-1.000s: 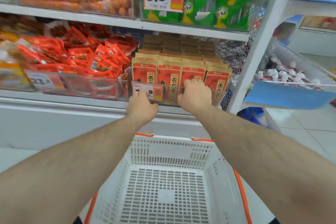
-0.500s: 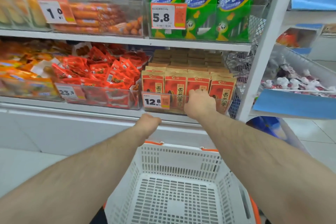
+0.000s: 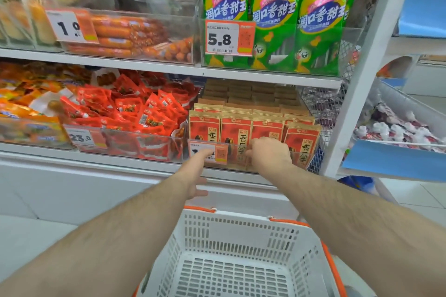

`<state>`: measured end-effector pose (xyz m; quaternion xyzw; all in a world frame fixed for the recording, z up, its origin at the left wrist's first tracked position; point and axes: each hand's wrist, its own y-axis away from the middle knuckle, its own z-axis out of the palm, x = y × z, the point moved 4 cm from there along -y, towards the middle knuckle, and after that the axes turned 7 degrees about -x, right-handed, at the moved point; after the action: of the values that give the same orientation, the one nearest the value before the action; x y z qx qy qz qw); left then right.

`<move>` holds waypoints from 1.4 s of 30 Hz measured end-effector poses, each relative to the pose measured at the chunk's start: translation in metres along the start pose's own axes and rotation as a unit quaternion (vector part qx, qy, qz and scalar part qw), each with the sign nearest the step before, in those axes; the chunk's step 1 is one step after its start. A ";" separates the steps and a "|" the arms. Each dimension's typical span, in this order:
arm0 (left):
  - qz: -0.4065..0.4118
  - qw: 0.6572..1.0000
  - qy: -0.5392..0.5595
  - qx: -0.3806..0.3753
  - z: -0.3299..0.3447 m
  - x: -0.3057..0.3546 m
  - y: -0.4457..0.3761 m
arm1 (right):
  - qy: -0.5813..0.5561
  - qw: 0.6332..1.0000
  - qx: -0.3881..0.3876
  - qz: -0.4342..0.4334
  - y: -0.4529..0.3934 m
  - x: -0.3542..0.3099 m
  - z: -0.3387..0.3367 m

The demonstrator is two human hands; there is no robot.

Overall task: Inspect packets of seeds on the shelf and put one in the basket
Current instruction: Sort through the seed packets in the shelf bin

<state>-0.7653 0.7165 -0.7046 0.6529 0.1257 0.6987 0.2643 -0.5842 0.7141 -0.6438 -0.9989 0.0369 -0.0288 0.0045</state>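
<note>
Seed packets (image 3: pixel 235 131): red with tan tops, standing upright in rows inside a clear bin (image 3: pixel 306 160) on the lower shelf (image 3: pixel 96 157), at about 12 o'clock from the basket. Four columns show at the front; more rows stand behind, dimmer.
Right hand (image 3: pixel 270 155): at the bin's front edge, knuckles toward the camera, fingers curled down over the top of a front packet in the third column from the left. Whether they actually pinch it I cannot tell; the fingertips are hidden behind the hand.
Left hand (image 3: pixel 196 175): fingers straight and loosely spread, index tip touching the price tag (image 3: pixel 208 152) clipped to the bin front, at 9 o'clock from the right hand. Holds nothing.
Basket (image 3: pixel 243 231): white perforated plastic with orange trim, at 6 o'clock in the view, below both forearms. No packet inside.
Left neighbour: bin of small red snack packs (image 3: pixel 135 109), at 9 o'clock from the seed packets, tag reading 23.8.
Upper shelf: green bags (image 3: pixel 272 19) at 12 o'clock above the seed packets, tag reading 5.8 (image 3: pixel 229 37); orange sausages (image 3: pixel 120 36) at 10 o'clock.
Right side: white upright post (image 3: pixel 366 67) at 2 o'clock; beyond it a blue-fronted tray (image 3: pixel 395 161) with small pale wrapped items.
</note>
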 end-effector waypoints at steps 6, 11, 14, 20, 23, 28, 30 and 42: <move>-0.005 0.994 0.105 -0.011 0.006 0.014 -0.003 | -0.021 0.999 0.020 -0.013 0.004 0.012 -0.018; 0.013 0.988 0.151 -0.022 0.008 0.020 -0.004 | -0.021 0.997 0.071 -0.015 0.019 0.010 -0.032; 0.029 0.986 0.165 -0.019 0.007 0.018 -0.007 | -0.023 0.997 0.068 -0.010 0.032 0.007 -0.031; 0.036 0.982 0.183 -0.001 0.010 0.005 0.004 | -0.037 0.996 0.075 -0.003 0.054 0.011 -0.022; 0.038 0.982 0.184 0.002 0.012 -0.004 0.010 | -0.033 0.997 0.071 -0.001 0.063 0.013 -0.020; 0.032 0.985 0.167 0.001 0.019 -0.021 0.022 | -0.037 0.998 0.059 -0.001 0.079 0.018 -0.018; 0.028 0.987 0.161 0.006 0.020 -0.024 0.026 | -0.040 0.997 0.059 0.002 0.083 0.020 -0.018; 0.022 0.993 0.117 -0.007 0.013 -0.038 0.028 | -0.042 0.995 0.091 -0.008 0.099 0.023 -0.006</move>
<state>-0.7584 0.6709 -0.7204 0.5671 0.1359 0.7771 0.2368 -0.5693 0.6132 -0.6377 -0.9950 0.0260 0.0104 0.0963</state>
